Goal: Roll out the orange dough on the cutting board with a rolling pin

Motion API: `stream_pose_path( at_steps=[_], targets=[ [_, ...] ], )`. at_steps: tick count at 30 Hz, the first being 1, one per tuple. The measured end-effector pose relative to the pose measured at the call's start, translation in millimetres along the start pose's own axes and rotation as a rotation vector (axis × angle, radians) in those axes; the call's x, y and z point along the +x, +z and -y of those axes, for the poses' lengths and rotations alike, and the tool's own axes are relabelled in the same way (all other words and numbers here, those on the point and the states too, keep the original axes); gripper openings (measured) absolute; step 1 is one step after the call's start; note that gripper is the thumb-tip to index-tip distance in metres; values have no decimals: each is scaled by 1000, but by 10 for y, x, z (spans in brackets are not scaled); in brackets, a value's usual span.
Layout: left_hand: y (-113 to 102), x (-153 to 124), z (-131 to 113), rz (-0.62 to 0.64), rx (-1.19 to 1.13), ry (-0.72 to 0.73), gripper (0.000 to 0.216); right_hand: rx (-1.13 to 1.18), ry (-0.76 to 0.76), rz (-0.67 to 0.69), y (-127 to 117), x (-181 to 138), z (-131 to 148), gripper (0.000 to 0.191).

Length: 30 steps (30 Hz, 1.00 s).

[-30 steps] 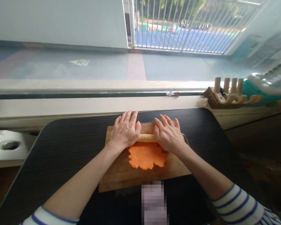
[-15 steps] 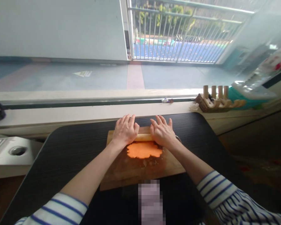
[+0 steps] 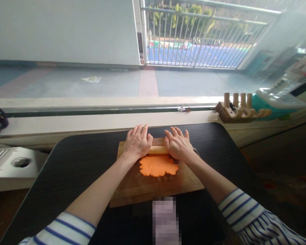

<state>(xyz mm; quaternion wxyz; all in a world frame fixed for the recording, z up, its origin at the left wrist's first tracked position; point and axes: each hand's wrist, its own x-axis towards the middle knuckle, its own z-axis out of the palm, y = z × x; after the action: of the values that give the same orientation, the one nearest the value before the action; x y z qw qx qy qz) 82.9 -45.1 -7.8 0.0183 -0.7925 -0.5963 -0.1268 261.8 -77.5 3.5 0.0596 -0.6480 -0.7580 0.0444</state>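
A pale wooden rolling pin (image 3: 159, 150) lies crosswise over the far part of a flat orange sheet of dough or clay (image 3: 158, 166) with ragged edges. My left hand (image 3: 138, 141) rests palm down on the pin's left end, fingers stretched forward. On its right end lies my right hand (image 3: 179, 143), also flat with the fingers spread. Both hands cover the ends of the pin. Beneath everything is a wooden board (image 3: 132, 194), with small crumbs near the orange sheet. Beside my right hand, the curved rim of something partly hidden shows.
The board is on a dark table (image 3: 73, 163) against a window sill (image 3: 91, 124). A wooden rack with pegs (image 3: 236, 114) and a teal container (image 3: 264, 103) stand at the right of the sill. A white unit with a round hole (image 3: 21, 162) is at the left.
The orange sheet reaches slightly farther toward me over the board. Both hands stay on the rolling pin in almost the same place; the view has shifted a little.
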Motion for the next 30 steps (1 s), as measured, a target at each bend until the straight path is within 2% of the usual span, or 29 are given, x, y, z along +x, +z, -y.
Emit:
stream_pose_path(
  at_steps=[9,14,23,30],
  targets=[
    [24,90,15,-73,-28,26,48,25,3,4,-24,102,-28,45],
    [-26,23,-10,-98,-30,45,46,9,7,-13,-15,14,-7,44],
    [-73,-385,-64,-87,40,60,47,-39,-52,-144,26,-475,129,46],
    [-163,-718,-125,-82,48,79,48,-16,-112,-211,151,-808,167,48]
  ],
)
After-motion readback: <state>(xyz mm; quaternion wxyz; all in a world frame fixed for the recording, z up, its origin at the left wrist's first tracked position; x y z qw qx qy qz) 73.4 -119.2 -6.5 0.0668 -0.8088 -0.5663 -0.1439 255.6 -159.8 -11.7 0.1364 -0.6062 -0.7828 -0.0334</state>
